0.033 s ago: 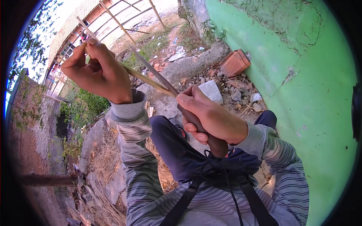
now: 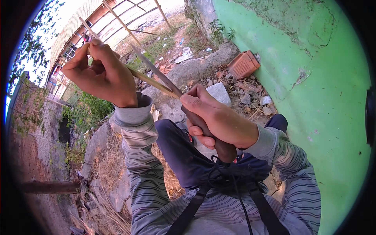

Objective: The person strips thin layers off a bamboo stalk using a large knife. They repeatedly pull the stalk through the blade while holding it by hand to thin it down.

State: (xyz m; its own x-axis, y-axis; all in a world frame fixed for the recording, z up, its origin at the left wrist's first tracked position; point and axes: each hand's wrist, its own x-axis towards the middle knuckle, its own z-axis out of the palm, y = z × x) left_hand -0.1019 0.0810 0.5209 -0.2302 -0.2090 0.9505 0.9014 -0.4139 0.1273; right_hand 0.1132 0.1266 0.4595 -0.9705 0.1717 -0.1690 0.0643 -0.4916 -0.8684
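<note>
My right hand [image 2: 215, 115] is wrapped round the dark brown wooden handle of a knife [image 2: 156, 72], its thumb stretched forward near the base of the blade. The narrow grey blade points up and to the left. Against the blade's base lies the near end of a thin pale strip [image 2: 150, 81], which looks like split bamboo or wood. Raised at the upper left, my left hand [image 2: 102, 74] is closed, thumb against bent fingers, round the strip's farther part. The fingers hide some of the strip, and the exact contact with the blade's edge cannot be made out.
A green wall [image 2: 313, 117] with peeling patches stands close on the right. Ahead lie an orange hollow brick [image 2: 244, 65], a white block [image 2: 219, 94] and rubble. Shrubs [image 2: 88, 111] and dry straw are on the left. Poles [image 2: 121, 23] rise behind my left hand.
The knife and my right hand have shifted very slightly up and to the left, the blade sliding a little along the strip. My left hand has barely moved.
</note>
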